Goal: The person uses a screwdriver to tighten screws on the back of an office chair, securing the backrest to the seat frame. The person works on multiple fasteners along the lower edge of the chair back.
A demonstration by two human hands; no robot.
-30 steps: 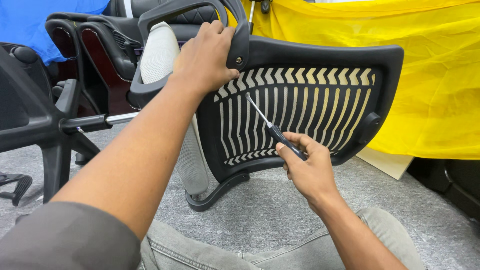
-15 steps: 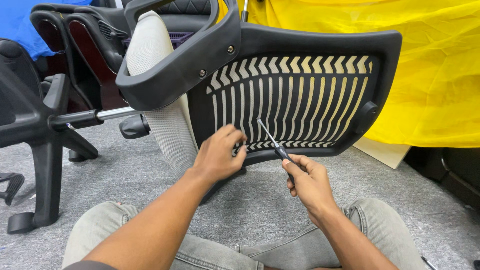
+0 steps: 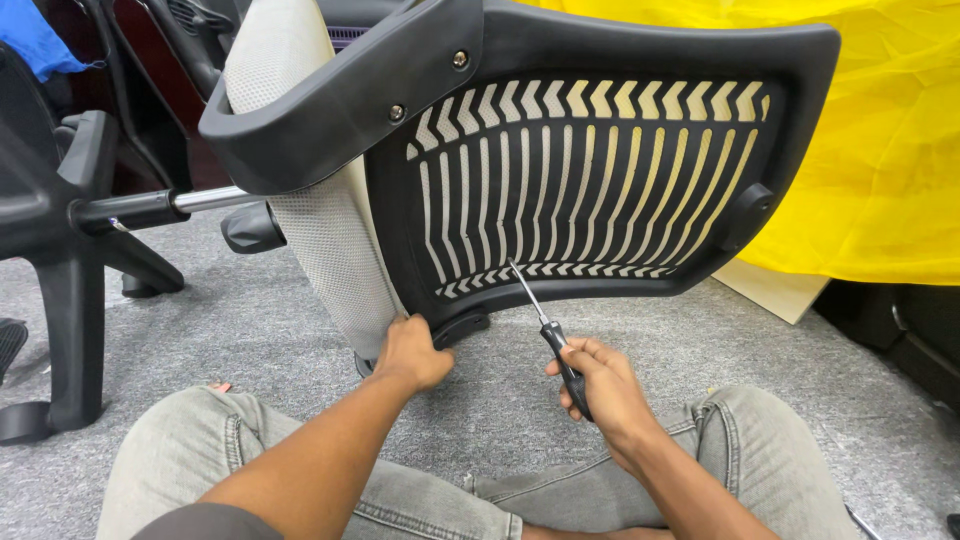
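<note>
A black plastic chair back (image 3: pixel 600 170) with slotted ribs stands tilted on the grey carpet in front of me, with a curved black armrest bar (image 3: pixel 340 110) bolted across its upper left. A grey mesh cushion (image 3: pixel 320 230) sits behind it. My left hand (image 3: pixel 412 352) grips the lower edge of the chair back near its bottom bracket. My right hand (image 3: pixel 600 385) holds a screwdriver (image 3: pixel 545 330) by its black handle. The metal tip points up at the lower ribs.
A black chair base with a chrome gas cylinder (image 3: pixel 150 208) lies on its side at the left. A yellow cloth (image 3: pixel 880 150) covers something at the right, with a flat board (image 3: pixel 770 290) under it. My legs in grey jeans (image 3: pixel 250 460) are crossed below.
My left hand dropped from the top armrest bar to the bottom edge of the chair back. The chair back now sits closer and higher in view. My right hand pulled the screwdriver lower.
</note>
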